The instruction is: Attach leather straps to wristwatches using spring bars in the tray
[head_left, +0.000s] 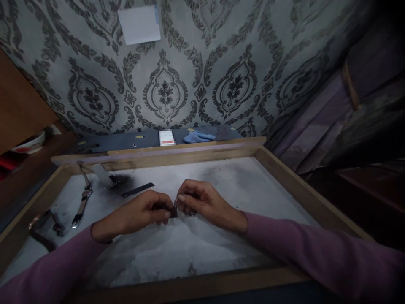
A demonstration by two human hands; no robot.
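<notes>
Patterned wallpaper (165, 90) before me
It carries one white sheet (141, 26); below, a blue cloth (198, 136) lies near a white-and-red item (166, 138). At my left I see a bowl (31, 144), at my right a purple curtain (311, 128).

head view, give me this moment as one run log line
left hand: pinching small dark piece; right hand: fingertips pinched beside it, contents unclear; watch: inside tray; blue cloth: beyond tray
</notes>
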